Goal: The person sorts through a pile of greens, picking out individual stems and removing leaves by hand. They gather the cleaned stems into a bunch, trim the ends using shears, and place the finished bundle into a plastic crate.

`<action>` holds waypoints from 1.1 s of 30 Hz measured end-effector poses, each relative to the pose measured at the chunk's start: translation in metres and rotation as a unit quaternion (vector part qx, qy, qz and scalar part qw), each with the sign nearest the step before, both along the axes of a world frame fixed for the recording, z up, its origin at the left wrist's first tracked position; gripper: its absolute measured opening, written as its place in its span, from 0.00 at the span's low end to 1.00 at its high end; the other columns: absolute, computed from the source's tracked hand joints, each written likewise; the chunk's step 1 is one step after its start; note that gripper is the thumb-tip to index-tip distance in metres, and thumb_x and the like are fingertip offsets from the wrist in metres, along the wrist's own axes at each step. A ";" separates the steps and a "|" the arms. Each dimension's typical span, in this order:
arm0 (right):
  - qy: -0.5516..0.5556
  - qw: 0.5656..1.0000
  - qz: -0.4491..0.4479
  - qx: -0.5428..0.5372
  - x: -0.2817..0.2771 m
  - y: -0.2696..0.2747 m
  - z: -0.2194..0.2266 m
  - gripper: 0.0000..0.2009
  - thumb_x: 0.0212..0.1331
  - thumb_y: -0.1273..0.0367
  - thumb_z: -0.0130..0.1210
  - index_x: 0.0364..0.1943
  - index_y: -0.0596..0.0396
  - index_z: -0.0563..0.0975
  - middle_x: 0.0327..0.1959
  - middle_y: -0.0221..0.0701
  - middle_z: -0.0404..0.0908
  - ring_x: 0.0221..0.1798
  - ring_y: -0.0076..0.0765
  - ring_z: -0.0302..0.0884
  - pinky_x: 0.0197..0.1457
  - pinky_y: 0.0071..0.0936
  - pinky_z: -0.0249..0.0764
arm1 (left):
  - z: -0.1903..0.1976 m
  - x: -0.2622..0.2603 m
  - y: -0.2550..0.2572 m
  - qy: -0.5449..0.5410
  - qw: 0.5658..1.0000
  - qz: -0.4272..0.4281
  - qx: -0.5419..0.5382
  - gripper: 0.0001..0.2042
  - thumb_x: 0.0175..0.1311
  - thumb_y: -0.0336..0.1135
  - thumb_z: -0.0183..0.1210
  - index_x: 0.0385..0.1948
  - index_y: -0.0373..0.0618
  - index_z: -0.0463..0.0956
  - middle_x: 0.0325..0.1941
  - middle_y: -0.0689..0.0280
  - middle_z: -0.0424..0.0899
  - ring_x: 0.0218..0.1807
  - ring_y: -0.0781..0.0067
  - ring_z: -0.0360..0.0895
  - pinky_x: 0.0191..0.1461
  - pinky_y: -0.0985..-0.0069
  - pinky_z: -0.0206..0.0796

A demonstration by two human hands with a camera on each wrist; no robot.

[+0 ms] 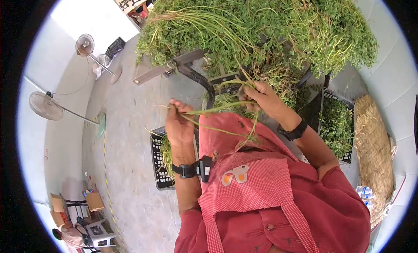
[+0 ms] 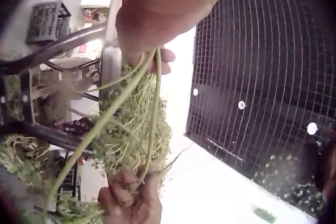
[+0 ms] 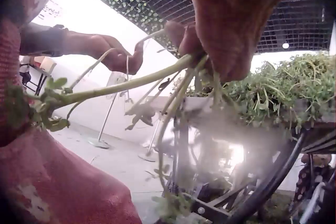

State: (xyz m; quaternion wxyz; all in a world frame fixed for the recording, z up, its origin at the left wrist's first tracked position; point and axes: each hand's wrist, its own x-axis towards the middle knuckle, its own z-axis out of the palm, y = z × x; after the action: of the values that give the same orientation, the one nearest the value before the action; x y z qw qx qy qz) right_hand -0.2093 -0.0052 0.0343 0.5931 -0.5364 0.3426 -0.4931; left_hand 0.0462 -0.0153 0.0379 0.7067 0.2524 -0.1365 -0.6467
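Observation:
In the head view my left hand [image 1: 179, 126] is held out before the apron [image 1: 257, 179], pinching the ends of long green stems [image 1: 220, 108] between thumb and fingers. The stems stretch across to my right hand [image 1: 263, 98], whose fingers are curled round several of them. Below the right hand a leafy tip [image 1: 250, 139] hangs close over the apron. In the left wrist view two stems [image 2: 153, 113] run down from the left hand [image 2: 163, 14] toward the right. Small leaves [image 3: 50, 103] show on a thick stem in the right wrist view, under the right hand [image 3: 231, 29].
A large heap of leafy greens [image 1: 261, 26] covers the metal-framed table [image 1: 187, 58] ahead. Black crates with greens stand on the floor, one at left [image 1: 164, 184] and one at right [image 1: 348, 153], beside a straw roll [image 1: 372, 135]. Two fans [image 1: 45, 106] stand at left.

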 end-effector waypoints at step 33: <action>-0.097 0.950 -0.271 0.125 -0.004 -0.012 -0.034 0.11 0.64 0.62 0.44 0.39 0.56 0.69 0.20 0.26 0.70 0.15 0.19 0.62 0.15 0.18 0.55 | -0.020 -0.056 0.012 -0.148 0.959 -0.205 -0.125 0.13 0.66 0.40 0.46 0.42 0.40 0.73 0.19 0.71 0.70 0.16 0.85 0.58 0.15 0.88 0.50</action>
State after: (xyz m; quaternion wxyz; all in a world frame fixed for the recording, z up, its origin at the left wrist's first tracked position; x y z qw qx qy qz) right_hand -0.2134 -0.0169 0.0008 0.5299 -0.2948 0.4744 -0.6382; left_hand -0.0098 -0.0029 0.0176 0.5568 0.2211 -0.3682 -0.7110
